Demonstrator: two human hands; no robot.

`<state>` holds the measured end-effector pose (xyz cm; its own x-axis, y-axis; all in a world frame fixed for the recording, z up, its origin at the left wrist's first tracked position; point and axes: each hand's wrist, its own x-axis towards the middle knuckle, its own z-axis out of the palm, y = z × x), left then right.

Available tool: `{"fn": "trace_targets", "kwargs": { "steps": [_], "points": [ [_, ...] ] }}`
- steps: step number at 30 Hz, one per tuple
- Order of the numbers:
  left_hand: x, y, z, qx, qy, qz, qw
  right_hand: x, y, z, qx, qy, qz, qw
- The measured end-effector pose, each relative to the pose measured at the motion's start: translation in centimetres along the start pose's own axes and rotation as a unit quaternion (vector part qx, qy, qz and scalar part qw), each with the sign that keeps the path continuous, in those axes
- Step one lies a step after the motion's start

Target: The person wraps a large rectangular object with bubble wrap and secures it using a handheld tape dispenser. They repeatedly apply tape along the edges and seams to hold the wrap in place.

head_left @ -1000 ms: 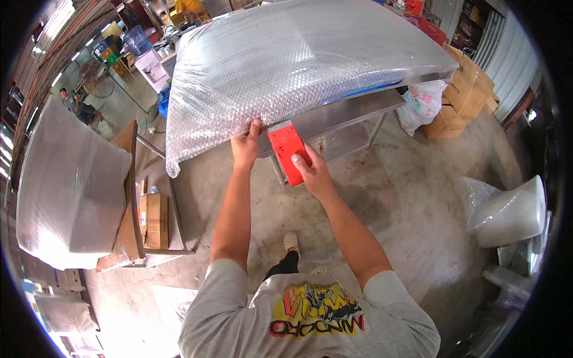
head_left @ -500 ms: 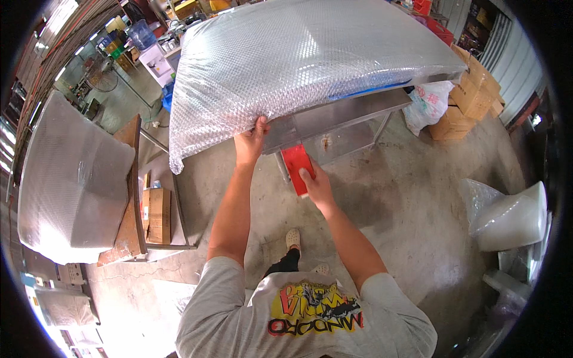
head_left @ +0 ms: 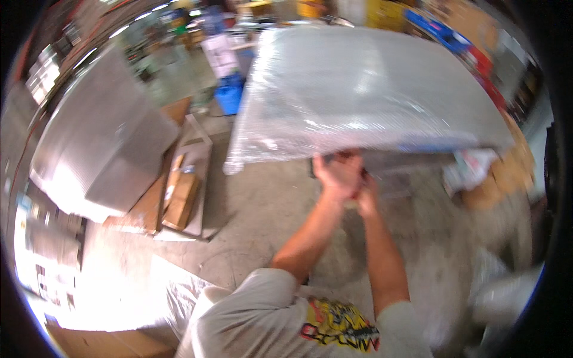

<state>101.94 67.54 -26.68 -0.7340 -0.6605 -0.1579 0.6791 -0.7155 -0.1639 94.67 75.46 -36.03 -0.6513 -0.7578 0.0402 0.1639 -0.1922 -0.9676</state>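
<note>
A large flat panel wrapped in bubble wrap lies across a metal table whose edge shows beneath it. At the wrap's near edge, my left hand is turned palm up, its thumb apart from the fingers, which reach under the edge. My right hand is close against it on the right, partly behind the left wrist. Only a hint of red shows between the hands, from the red rectangular block in my right hand. Motion blur softens both hands, and most of the block is hidden.
To the left, another bubble-wrapped piece leans on a brown board. A cardboard box sits beside it on a low frame. A blue bin stands beyond. White plastic bag and cardboard boxes are at right; a wrap roll is lower right.
My view has swung left, so the scene sits farther right. My left hand has turned palm up, and my right hand has come up beside it, the red block now mostly hidden.
</note>
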Motion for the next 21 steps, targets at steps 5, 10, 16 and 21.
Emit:
{"fn": "trace_targets", "kwargs": {
  "steps": [5,10,16,21],
  "points": [
    [1.6,-1.5,0.7,0.002,0.016,0.042,0.999,2.5,-1.8,-0.7,-0.039,-0.008,0.066,0.997],
    [1.5,-0.8,-0.4,-0.028,0.025,0.002,0.999,0.5,5.4,1.1,-0.131,-0.068,0.189,0.971],
    [3.1,-2.5,-0.8,0.018,0.008,0.065,0.998,-13.2,11.3,-6.7,-0.176,-0.044,0.377,0.908],
    [4.9,-2.9,-1.7,0.022,-0.027,0.126,0.991,-22.2,10.9,-15.4,-0.065,0.095,0.415,0.902]
  ]
}}
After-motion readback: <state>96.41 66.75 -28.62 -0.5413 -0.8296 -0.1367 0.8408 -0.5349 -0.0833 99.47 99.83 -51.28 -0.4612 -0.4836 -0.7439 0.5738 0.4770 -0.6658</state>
